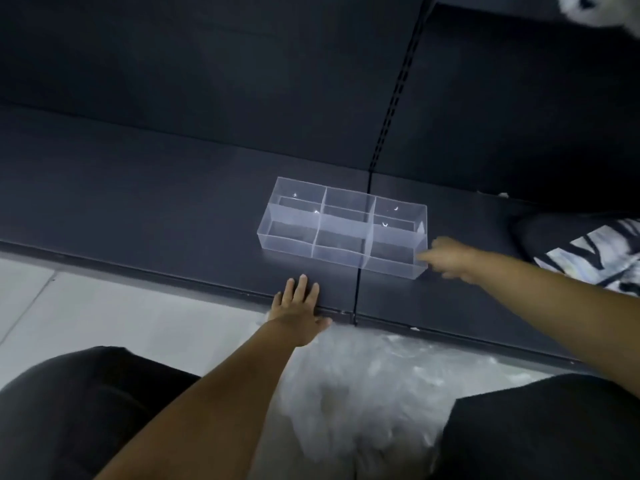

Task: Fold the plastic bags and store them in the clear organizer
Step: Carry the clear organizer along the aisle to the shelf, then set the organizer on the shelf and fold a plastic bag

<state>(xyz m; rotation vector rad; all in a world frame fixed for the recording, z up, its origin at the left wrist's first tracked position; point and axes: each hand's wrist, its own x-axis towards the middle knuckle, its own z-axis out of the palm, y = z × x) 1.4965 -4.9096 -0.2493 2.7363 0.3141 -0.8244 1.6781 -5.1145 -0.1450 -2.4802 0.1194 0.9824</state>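
Organizer [341, 225] corner against right fingers [434, 259] (blurred)

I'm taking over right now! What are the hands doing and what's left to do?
Left hand: open, flat on the dark surface's front edge, holding nothing.
Right hand: at the clear organizer's near right corner; blurred, grip unclear.
Organizer: on the dark surface, all six compartments look empty.
Plastic bags: crumpled pile below the edge, between the knees.
Done: no bags stored.
Left: fold each bag and store it.
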